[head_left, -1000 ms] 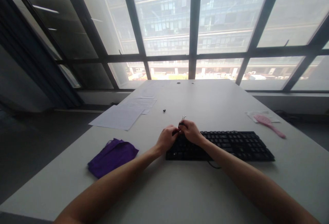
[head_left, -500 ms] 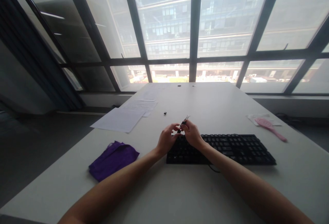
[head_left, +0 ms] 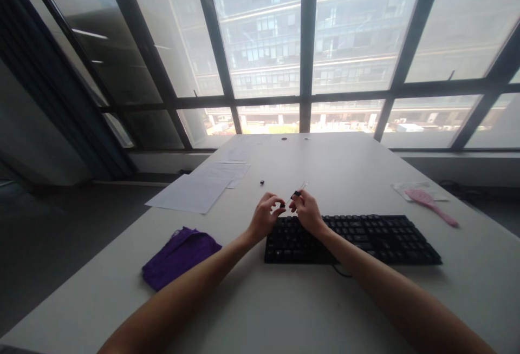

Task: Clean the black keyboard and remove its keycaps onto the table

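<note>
A black keyboard (head_left: 382,240) lies flat on the table beneath a person's two hands, its left end just under them. Stiff and fairly light by the look of it, it should lift best by its two short ends, clear of the keys. Above it, the right hand (head_left: 309,216) closes around a small tool (head_left: 297,194) with a dark middle and thin, pale prongs; those look springy and easily bent, so the dark part seems the safer hold. The left hand (head_left: 263,217) pinches a small black piece (head_left: 282,205) between fingertips, likely hard, nearly weightless and easy to drop, best gripped by its sides.

Tall windows (head_left: 266,45) fill the far wall, a dark curtain (head_left: 60,105) hanging at left. The white table (head_left: 260,310) looks smooth and firm. Papers (head_left: 189,191) lie along its left side, a crumpled purple cloth (head_left: 181,255) near the left forearm, a pink hairbrush (head_left: 422,198) at right, and a tiny dark object (head_left: 262,182) beyond the hands.
</note>
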Available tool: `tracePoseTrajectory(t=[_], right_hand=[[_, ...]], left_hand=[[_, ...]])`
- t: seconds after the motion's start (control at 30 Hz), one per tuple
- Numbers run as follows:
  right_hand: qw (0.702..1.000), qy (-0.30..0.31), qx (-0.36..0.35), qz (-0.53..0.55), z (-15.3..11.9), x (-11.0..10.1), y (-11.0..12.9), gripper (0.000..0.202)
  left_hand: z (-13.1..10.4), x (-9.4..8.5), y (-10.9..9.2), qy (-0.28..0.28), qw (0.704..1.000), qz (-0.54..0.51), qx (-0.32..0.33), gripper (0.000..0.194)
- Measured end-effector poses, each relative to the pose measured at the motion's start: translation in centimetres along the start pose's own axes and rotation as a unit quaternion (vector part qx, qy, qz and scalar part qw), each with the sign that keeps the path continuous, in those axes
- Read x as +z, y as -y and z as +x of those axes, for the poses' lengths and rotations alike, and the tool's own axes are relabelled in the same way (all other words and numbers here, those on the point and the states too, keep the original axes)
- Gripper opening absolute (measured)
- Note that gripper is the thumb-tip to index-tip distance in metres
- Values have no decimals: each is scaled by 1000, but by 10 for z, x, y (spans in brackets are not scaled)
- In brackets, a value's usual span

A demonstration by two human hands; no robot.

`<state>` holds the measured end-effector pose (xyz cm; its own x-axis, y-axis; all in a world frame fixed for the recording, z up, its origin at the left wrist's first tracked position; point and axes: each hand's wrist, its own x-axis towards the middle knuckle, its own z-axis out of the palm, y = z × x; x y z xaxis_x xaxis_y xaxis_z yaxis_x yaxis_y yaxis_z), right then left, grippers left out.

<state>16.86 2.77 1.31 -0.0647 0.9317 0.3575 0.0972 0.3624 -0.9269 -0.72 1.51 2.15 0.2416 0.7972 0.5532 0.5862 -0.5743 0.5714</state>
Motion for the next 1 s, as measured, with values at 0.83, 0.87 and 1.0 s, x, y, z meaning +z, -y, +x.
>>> tracePoseTrajectory(t=[0.83, 0.87, 1.0], right_hand=[[999, 45, 2, 18, -3, 3, -1, 16], [999, 46, 1, 19, -4, 4, -1, 16], [999, 46, -8, 19, -3, 3, -4, 16]], left_hand=[[93, 21, 120, -87, 960, 167, -206, 12], [93, 20, 121, -91, 961, 166, -203, 16], [91, 8, 127, -103, 961, 161, -198, 29]])
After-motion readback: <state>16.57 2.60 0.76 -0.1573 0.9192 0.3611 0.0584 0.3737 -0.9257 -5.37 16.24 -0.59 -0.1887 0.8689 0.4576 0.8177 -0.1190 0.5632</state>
